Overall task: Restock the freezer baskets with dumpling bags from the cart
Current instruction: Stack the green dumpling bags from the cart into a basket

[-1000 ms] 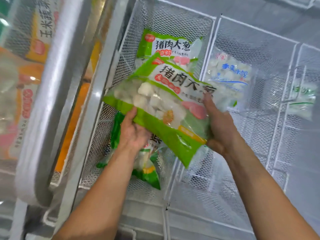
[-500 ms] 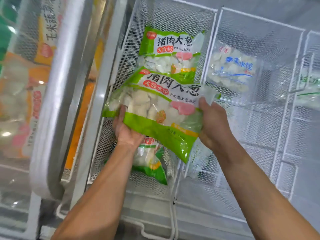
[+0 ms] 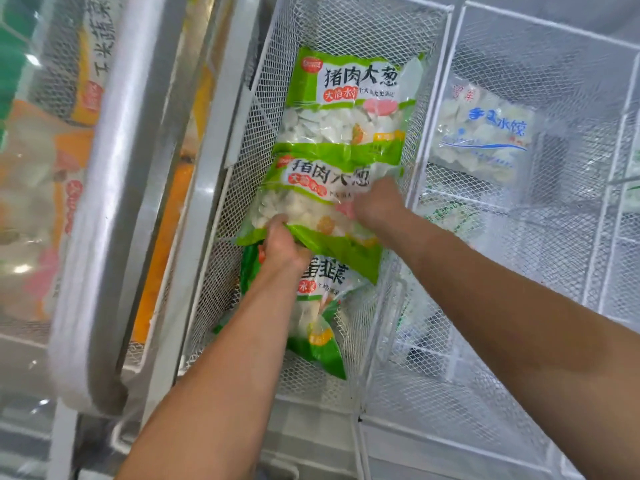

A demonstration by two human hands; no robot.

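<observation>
A green dumpling bag (image 3: 308, 202) lies low inside the white mesh freezer basket (image 3: 242, 161), overlapping another green bag (image 3: 349, 109) behind it. My left hand (image 3: 282, 245) grips the bag's lower left edge. My right hand (image 3: 375, 202) holds its right side; the hand is blurred. A third green bag (image 3: 317, 313) lies nearer me, partly under my left forearm and the held bag.
The neighbouring mesh basket (image 3: 519, 254) on the right holds a clear white bag with blue print (image 3: 485, 133). Further wire compartments run to the right. At left, the freezer's grey frame (image 3: 114, 202) and glass cover orange bags (image 3: 65, 216).
Both hands have lowered the green bag from above the basket down into it, moving it away from me until it overlaps the rear green bag.
</observation>
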